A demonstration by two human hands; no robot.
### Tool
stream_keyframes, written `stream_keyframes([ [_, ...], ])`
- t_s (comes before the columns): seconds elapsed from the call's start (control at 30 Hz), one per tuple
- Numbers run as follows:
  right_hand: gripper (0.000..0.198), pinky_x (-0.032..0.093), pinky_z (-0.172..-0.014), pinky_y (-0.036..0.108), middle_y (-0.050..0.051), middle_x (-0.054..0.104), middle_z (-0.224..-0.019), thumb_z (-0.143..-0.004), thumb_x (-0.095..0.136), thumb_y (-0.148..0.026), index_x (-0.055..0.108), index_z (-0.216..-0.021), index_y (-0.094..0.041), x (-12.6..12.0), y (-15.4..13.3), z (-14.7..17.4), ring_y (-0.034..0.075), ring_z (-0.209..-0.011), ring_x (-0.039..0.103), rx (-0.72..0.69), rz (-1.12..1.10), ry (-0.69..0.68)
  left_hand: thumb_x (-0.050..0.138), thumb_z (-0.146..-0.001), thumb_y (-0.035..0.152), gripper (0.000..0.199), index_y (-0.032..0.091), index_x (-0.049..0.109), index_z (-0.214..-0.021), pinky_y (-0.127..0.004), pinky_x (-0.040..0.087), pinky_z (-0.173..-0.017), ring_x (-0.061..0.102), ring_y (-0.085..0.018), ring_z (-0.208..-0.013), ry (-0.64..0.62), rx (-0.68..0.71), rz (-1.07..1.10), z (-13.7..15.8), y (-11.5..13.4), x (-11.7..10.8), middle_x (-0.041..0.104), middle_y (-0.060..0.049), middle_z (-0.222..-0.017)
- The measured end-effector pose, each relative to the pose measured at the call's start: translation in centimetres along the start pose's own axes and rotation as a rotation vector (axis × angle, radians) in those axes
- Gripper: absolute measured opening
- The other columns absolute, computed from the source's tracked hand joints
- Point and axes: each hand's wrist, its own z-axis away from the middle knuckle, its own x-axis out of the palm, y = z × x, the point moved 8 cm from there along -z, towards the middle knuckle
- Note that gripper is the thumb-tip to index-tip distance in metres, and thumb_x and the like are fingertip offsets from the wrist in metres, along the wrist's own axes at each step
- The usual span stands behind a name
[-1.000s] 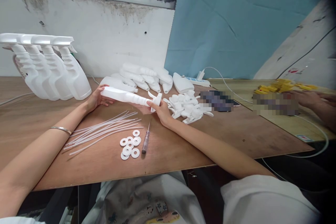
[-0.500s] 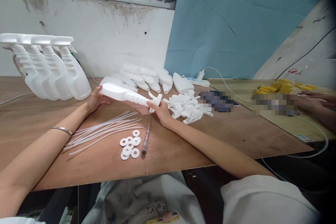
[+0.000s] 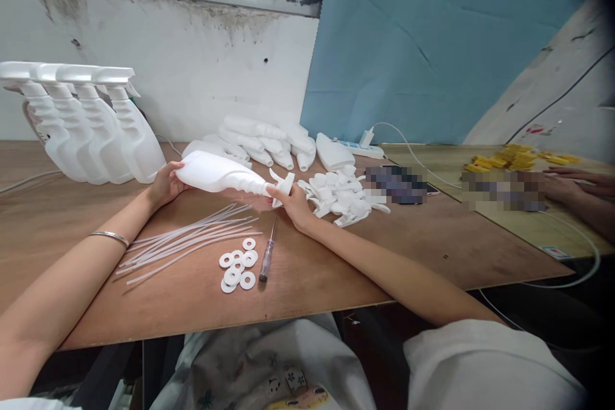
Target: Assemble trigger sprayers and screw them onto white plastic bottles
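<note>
A white spray bottle lies sideways in the air above the table. My left hand is closed around its base end. My right hand grips the white trigger spray head at the bottle's neck, thumb on top; how far the two are joined is hidden by my fingers. Below lie several thin white tubes, a small pile of white ring washers and a screwdriver with a clear handle. Just right of my right hand is a heap of white spray head parts.
Several assembled spray bottles stand at the left. Loose white bottles lie piled against the wall. A power strip, a phone and yellow pieces are to the right, near another person's hand.
The bottle has rolled about its length and now shows its broad side. My left hand has turned with it and shifted slightly left; my right hand stays at the spray head.
</note>
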Motion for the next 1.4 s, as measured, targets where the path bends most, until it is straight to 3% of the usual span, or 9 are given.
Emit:
stream_keyframes([
  [0.33, 0.030, 0.053, -0.062, 0.031, 0.004, 0.066, -0.070, -0.060, 0.073, -0.038, 0.061, -0.075, -0.014, 0.3, 1.0, 0.1, 0.017, -0.062, 0.062, 0.167, -0.187, 0.004, 0.049, -0.062, 0.021, 0.058, 0.014, 0.046, -0.119, -0.044, 0.041, -0.096, 0.054, -0.027, -0.105, -0.153, 0.052, 0.108, 0.6, 0.7, 0.7, 0.063, -0.009, -0.108],
  [0.57, 0.027, 0.056, -0.066, 0.033, 0.005, 0.067, -0.074, -0.061, 0.073, -0.033, 0.062, -0.077, -0.014, 0.5, 1.7, 0.2, 0.017, -0.062, 0.064, 0.236, -0.307, -0.027, 0.051, -0.060, 0.020, 0.061, 0.014, 0.045, -0.120, -0.046, 0.038, -0.097, 0.050, -0.029, -0.110, -0.209, 0.030, 0.192, 0.4, 0.0, -0.5, 0.062, -0.009, -0.111],
  [0.8, 0.030, 0.057, -0.064, 0.034, 0.006, 0.069, -0.078, -0.061, 0.074, -0.034, 0.062, -0.079, -0.014, 0.5, 1.9, 0.2, 0.018, -0.062, 0.065, 0.239, -0.320, -0.047, 0.052, -0.056, 0.017, 0.066, 0.016, 0.045, -0.121, -0.050, 0.039, -0.096, 0.051, -0.030, -0.109, -0.152, 0.007, 0.192, 0.6, -0.3, -1.4, 0.063, -0.009, -0.107],
  [0.97, 0.032, 0.057, -0.064, 0.035, 0.005, 0.068, -0.074, -0.061, 0.074, -0.037, 0.061, -0.079, -0.014, 0.5, 1.7, 0.3, 0.018, -0.061, 0.065, 0.253, -0.327, -0.030, 0.053, -0.054, 0.016, 0.068, 0.018, 0.045, -0.122, -0.051, 0.036, -0.097, 0.051, -0.030, -0.110, -0.188, 0.000, 0.185, 0.7, -0.2, -1.0, 0.063, -0.008, -0.109],
  [1.27, 0.033, 0.057, -0.064, 0.035, 0.005, 0.068, -0.075, -0.060, 0.074, -0.039, 0.061, -0.079, -0.015, 0.5, 1.6, 0.3, 0.019, -0.062, 0.065, 0.244, -0.307, -0.022, 0.052, -0.056, 0.016, 0.064, 0.021, 0.046, -0.119, -0.053, 0.037, -0.097, 0.052, -0.030, -0.110, -0.197, 0.002, 0.159, 0.7, -0.2, -0.9, 0.062, -0.007, -0.111],
  [1.4, 0.035, 0.056, -0.063, 0.036, 0.004, 0.067, -0.073, -0.061, 0.073, -0.040, 0.062, -0.082, -0.015, 0.9, 1.1, 0.5, 0.020, -0.063, 0.065, 0.200, -0.230, -0.043, 0.051, -0.058, 0.014, 0.057, 0.017, 0.051, -0.115, -0.051, 0.041, -0.094, 0.056, -0.030, -0.104, -0.154, 0.003, 0.071, 0.7, 0.2, -0.3, 0.064, -0.010, -0.105],
])
